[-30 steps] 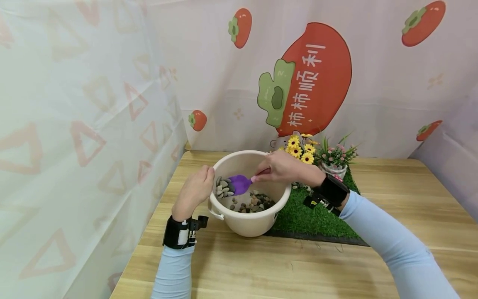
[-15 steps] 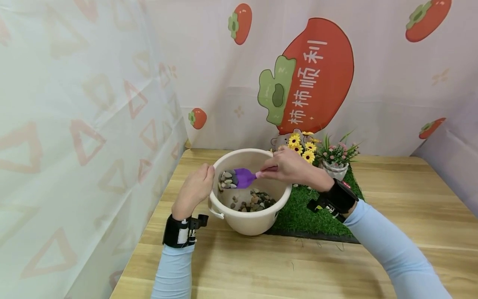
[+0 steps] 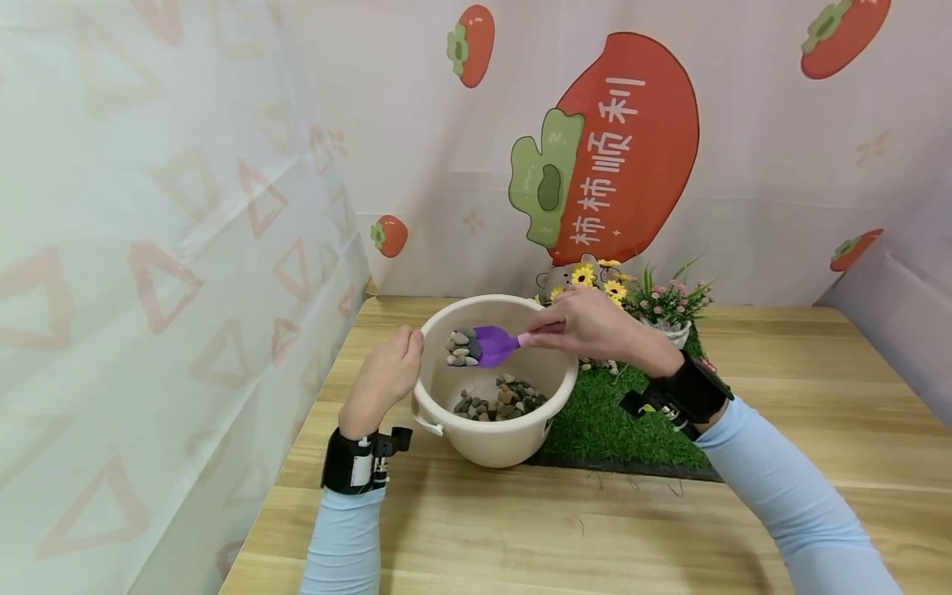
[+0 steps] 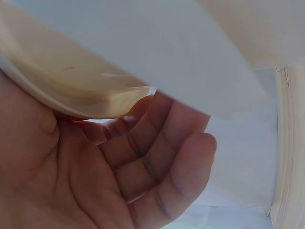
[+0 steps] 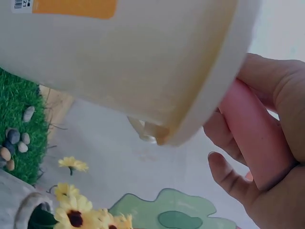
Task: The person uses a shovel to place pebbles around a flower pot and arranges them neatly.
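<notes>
A cream plastic bucket (image 3: 491, 442) stands on the wooden table with pebbles (image 3: 500, 402) lying in its bottom. My left hand (image 3: 387, 376) grips the bucket's left rim; in the left wrist view its fingers (image 4: 157, 162) curl under the bucket rim (image 4: 71, 90). My right hand (image 3: 587, 326) holds the pink handle (image 5: 255, 138) of a small purple scoop (image 3: 491, 343), which hovers over the bucket's left side. A heap of pebbles (image 3: 461, 347) rides on the scoop blade. The bucket wall (image 5: 119, 62) fills most of the right wrist view.
A green turf mat (image 3: 617, 430) lies right of the bucket, with yellow flowers (image 3: 595, 277) and a small potted plant (image 3: 665, 310) at its back. A few pebbles (image 5: 14, 143) lie on the turf. Printed curtains close off the left and far sides of the table (image 3: 558, 537).
My right hand has lifted the scoop out of the pebble pile, and it now carries a load of pebbles higher over the bucket. The left hand kept its hold on the rim.
</notes>
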Available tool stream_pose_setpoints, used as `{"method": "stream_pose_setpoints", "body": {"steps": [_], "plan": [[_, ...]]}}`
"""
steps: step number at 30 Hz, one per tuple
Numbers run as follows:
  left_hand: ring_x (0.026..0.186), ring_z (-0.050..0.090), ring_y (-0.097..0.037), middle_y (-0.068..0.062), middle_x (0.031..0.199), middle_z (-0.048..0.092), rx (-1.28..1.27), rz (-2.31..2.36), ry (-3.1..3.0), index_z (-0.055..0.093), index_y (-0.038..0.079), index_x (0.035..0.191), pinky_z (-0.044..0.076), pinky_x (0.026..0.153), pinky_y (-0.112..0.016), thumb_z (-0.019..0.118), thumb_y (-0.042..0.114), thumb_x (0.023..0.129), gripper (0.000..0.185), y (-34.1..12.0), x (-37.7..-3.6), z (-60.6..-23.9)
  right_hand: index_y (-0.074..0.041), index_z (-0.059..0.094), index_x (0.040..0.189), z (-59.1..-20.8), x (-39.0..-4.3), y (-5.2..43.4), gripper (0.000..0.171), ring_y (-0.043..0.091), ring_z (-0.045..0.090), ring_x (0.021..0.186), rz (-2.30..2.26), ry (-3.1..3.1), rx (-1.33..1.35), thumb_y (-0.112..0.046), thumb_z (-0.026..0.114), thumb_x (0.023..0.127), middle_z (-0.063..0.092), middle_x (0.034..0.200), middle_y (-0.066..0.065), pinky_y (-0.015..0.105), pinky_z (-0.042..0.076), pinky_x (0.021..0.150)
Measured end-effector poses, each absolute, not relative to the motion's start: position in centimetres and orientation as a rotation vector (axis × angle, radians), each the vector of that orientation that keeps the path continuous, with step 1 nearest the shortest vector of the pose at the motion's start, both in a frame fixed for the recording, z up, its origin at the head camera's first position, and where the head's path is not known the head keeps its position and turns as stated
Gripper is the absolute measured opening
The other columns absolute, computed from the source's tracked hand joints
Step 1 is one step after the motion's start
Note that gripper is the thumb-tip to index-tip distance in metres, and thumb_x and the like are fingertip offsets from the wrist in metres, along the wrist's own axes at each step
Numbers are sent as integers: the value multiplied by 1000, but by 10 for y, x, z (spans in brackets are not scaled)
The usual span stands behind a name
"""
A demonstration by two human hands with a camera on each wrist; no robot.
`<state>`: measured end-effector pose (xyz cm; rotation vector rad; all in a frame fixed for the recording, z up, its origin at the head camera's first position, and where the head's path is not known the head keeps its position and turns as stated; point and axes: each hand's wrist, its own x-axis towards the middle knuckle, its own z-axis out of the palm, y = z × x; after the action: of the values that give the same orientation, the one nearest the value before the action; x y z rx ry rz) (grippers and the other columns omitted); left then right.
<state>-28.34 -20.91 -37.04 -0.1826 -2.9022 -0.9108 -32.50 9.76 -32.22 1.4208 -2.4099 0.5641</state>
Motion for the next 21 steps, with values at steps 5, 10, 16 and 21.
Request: {"method": "stream_pose_setpoints", "body": {"steps": [5, 10, 16, 21], "plan": [[87, 64, -27, -13, 95, 64, -186, -918, -2905, 57, 3, 118, 50, 75, -41, 26, 32, 107, 44, -209, -283, -370, -22, 78, 94, -316, -321, 106, 10, -1, 54, 65, 546, -2457, 1373, -27, 75, 86, 66, 72, -11, 20, 44, 62], [85, 64, -27, -13, 93, 64, -192, -930, -2899, 57, 3, 117, 50, 73, -40, 26, 32, 107, 44, -209, -283, -370, -24, 77, 97, -310, -318, 120, 11, -3, 54, 68, 538, -2517, 1329, -30, 71, 90, 67, 79, -13, 20, 44, 65], [86, 63, -27, -13, 94, 64, -188, -923, -2893, 57, 3, 117, 50, 74, -40, 26, 33, 107, 44, -210, -283, -370, -26, 75, 93, -301, -320, 134, 7, -4, 50, 65, 500, -2527, 1309, -30, 70, 90, 65, 77, -16, 21, 42, 64], [86, 64, -27, -14, 95, 64, -188, -921, -2894, 57, 3, 118, 50, 74, -40, 26, 33, 107, 45, -211, -282, -370, -27, 75, 91, -296, -319, 144, 5, -4, 48, 62, 454, -2522, 1305, -30, 71, 89, 63, 75, -16, 21, 41, 61]]}}
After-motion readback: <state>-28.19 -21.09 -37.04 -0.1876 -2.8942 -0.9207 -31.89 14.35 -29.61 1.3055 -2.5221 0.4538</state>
